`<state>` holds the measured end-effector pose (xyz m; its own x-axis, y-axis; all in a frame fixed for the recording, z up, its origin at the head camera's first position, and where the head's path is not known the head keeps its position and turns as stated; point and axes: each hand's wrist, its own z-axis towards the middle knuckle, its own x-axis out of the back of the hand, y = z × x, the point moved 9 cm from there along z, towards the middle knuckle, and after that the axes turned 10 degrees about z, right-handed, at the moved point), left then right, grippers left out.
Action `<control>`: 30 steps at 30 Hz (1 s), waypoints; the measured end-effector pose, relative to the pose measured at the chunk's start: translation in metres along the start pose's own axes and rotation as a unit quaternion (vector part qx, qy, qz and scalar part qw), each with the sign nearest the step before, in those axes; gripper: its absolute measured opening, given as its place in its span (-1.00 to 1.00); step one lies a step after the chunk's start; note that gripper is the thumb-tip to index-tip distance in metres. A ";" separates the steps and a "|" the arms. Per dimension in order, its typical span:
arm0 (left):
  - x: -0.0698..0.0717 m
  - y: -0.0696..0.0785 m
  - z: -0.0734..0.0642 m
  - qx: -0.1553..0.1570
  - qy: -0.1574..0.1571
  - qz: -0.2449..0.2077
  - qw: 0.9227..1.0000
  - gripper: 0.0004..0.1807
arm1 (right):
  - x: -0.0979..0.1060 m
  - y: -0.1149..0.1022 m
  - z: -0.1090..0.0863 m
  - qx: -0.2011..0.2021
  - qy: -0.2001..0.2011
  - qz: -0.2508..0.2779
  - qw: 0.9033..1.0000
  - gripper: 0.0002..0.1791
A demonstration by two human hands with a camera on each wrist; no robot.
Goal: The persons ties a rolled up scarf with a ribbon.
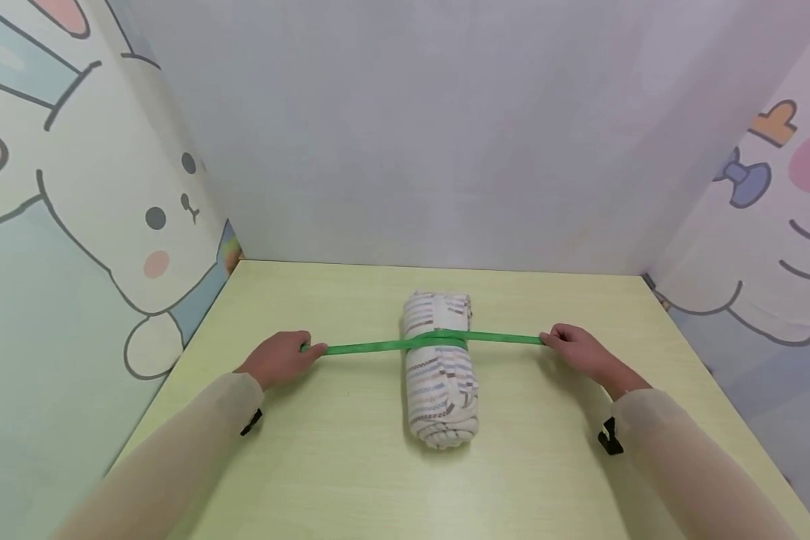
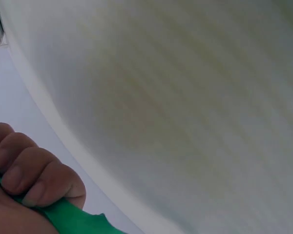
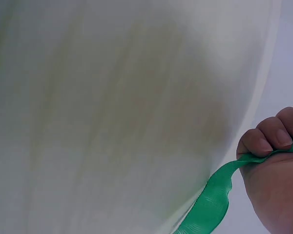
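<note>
Two hands grip one green ribbon [image 1: 364, 348], which passes around a rolled cloth [image 1: 439, 386] with a pale ground and rows of small coloured dashes. The roll lies on its side near the middle of a pale yellow-green table [image 1: 310, 465], its long axis running roughly from twelve to six o'clock. The ribbon circles it a little toward twelve from its midpoint, with overlapping bands on top; whether they are knotted I cannot tell.

At nine o'clock from the roll, the left hand [image 1: 280, 358] has its fingers curled closed on one end of the ribbon. At three o'clock, the right hand [image 1: 580, 352] pinches the other end between thumb and bent fingers. Both lengths run nearly straight between hand and roll, and both hands are well apart from the cloth. The two wrist views also show fingers folded over the ribbon.

Beige sleeves [image 1: 175, 450] reach in from seven and five o'clock, each with a black piece at the cuff. A plain pale wall [image 1: 412, 135] stands at twelve, a rabbit drawing [image 1: 108, 195] at ten and a blue bow drawing [image 1: 749, 180] at two.
</note>
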<state>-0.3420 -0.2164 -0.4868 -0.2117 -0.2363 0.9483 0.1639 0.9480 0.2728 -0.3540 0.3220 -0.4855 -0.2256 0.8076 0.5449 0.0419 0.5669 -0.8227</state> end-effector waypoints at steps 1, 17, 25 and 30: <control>-0.001 -0.001 0.001 -0.001 0.000 0.001 1.000 -0.41 | -0.001 0.001 0.000 -0.005 -0.002 0.000 1.000 -0.53; -0.005 0.014 0.010 -0.037 0.019 0.020 0.999 -0.74 | -0.025 -0.017 0.007 0.032 -0.003 -0.175 0.984 -0.67; 0.011 0.039 -0.004 -0.034 0.033 0.002 0.999 -0.67 | -0.041 -0.045 -0.003 0.059 -0.009 -0.159 0.986 -0.55; 0.018 0.068 -0.012 -0.042 0.059 -0.091 0.993 -0.58 | -0.048 -0.064 -0.011 0.082 -0.005 -0.133 0.988 -0.52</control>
<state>-0.3234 -0.1590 -0.4497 -0.1324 -0.4292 0.8934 0.2147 0.8676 0.4486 -0.3347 0.2483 -0.4570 -0.2163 0.6316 0.7445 -0.1782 0.7242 -0.6661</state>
